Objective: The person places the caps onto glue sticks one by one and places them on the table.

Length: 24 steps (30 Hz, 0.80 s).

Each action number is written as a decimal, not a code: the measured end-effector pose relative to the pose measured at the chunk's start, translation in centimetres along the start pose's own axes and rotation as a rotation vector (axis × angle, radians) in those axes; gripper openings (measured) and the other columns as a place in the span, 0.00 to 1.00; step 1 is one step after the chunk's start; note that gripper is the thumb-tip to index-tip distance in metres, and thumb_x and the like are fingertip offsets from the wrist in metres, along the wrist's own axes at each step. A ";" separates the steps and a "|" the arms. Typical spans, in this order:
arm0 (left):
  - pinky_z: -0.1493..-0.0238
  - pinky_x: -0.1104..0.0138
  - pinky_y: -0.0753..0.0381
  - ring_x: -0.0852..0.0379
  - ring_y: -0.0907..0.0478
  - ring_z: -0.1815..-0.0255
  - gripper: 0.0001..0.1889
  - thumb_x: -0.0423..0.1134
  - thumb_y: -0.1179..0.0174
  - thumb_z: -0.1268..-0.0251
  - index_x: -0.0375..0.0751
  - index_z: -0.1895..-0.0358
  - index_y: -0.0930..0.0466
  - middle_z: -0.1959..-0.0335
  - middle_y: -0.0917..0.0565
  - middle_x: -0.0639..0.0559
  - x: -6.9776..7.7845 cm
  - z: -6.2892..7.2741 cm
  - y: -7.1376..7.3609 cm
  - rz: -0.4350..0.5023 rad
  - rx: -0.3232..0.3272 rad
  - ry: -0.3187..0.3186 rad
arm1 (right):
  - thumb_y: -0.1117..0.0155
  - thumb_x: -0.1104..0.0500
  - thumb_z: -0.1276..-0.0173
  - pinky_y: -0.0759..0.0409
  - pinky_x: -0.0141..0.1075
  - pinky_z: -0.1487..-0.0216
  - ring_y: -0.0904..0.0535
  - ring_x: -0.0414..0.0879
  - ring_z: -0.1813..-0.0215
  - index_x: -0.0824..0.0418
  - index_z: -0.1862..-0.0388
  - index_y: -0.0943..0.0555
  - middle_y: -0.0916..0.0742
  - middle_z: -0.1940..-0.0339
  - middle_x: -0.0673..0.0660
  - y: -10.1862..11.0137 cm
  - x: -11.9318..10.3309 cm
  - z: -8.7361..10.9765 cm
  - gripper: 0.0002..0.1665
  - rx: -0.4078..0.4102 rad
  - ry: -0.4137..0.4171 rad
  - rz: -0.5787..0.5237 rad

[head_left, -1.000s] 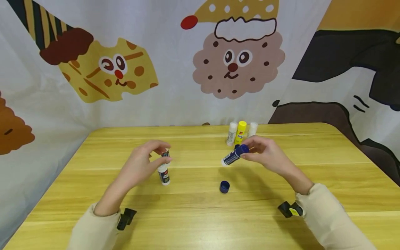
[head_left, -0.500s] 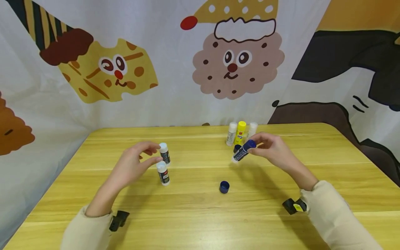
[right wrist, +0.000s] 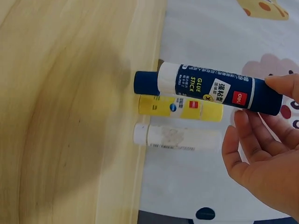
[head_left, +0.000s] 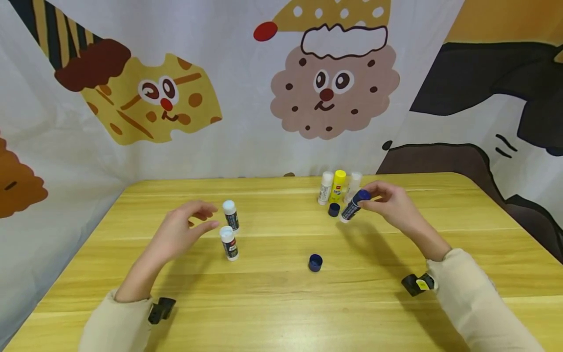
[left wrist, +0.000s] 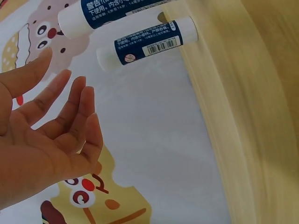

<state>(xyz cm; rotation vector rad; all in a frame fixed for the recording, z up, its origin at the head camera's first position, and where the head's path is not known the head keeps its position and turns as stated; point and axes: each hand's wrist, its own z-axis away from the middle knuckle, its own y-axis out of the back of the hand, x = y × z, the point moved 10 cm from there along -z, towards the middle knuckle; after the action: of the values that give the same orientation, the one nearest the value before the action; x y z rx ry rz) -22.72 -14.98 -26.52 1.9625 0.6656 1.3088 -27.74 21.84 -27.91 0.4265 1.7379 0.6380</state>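
In the head view, my right hand (head_left: 391, 203) pinches a navy glue stick (head_left: 350, 209) by its blue cap, tilted with its white base toward the table. The right wrist view shows the same glue stick (right wrist: 210, 86) between thumb and fingertips. My left hand (head_left: 178, 232) is held just left of two upright glue sticks with navy labels and exposed pale tops, a rear one (head_left: 231, 217) and a front one (head_left: 229, 244). Its fingers are loosely bent, with nothing between them, and the left wrist view shows them apart from the nearer glue stick (left wrist: 148, 43).
Behind the held glue stick, a white glue stick (head_left: 325, 188), a yellow one (head_left: 337, 186) and a translucent white one (head_left: 354, 185) stand in a row. One loose blue cap (head_left: 334, 210) lies before them, another (head_left: 315, 263) nearer the front. A printed cloth (head_left: 246, 98) hangs behind the table.
My left hand has drawn back leftward, away from the two glue sticks. My right hand has carried the navy glue stick rightward and back, toward the standing row, tipping it more upright.
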 end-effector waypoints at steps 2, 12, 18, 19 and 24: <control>0.61 0.53 0.26 0.46 0.24 0.58 0.13 0.34 0.40 0.40 0.33 0.54 0.23 0.60 0.20 0.43 -0.3 0.0 -0.1 0.003 -0.014 0.007 | 0.36 0.58 0.38 0.25 0.33 0.63 0.22 0.47 0.65 0.67 0.57 0.24 0.20 0.61 0.61 0.2 0.3 -0.1 0.15 0.009 -0.006 0.010; 0.60 0.55 0.25 0.46 0.24 0.56 0.13 0.36 0.40 0.40 0.34 0.53 0.23 0.58 0.20 0.44 -1.4 0.2 -0.2 0.056 -0.083 0.039 | 0.38 0.58 0.37 0.27 0.33 0.64 0.26 0.47 0.61 0.68 0.56 0.24 0.20 0.60 0.61 1.6 1.6 -0.8 0.16 0.036 -0.027 0.055; 0.60 0.56 0.24 0.47 0.25 0.56 0.13 0.35 0.40 0.40 0.34 0.53 0.24 0.57 0.21 0.43 -2.2 0.4 -0.9 0.117 -0.159 0.053 | 0.38 0.57 0.37 0.27 0.33 0.64 0.28 0.46 0.59 0.69 0.54 0.24 0.19 0.60 0.63 2.2 2.3 -1.3 0.18 0.052 -0.038 0.075; 0.59 0.56 0.24 0.47 0.25 0.55 0.14 0.35 0.40 0.40 0.34 0.52 0.24 0.57 0.21 0.43 -2.3 0.4 -1.0 0.127 -0.175 0.054 | 0.38 0.57 0.37 0.28 0.32 0.64 0.28 0.45 0.59 0.69 0.54 0.24 0.19 0.59 0.63 2.3 2.4 -1.4 0.18 0.055 -0.040 0.080; 0.56 0.54 0.26 0.46 0.26 0.53 0.16 0.35 0.39 0.41 0.34 0.51 0.25 0.55 0.22 0.41 -2.6 0.7 -1.8 0.170 -0.253 0.055 | 0.38 0.56 0.36 0.29 0.30 0.64 0.28 0.45 0.59 0.69 0.53 0.24 0.19 0.59 0.64 2.7 3.0 -1.8 0.19 0.076 -0.057 0.091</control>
<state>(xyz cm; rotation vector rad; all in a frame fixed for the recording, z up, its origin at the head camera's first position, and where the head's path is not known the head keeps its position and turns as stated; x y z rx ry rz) -23.14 -15.87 -29.58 1.8116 0.3439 1.4763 -30.32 25.36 -28.22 0.5738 1.6996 0.6198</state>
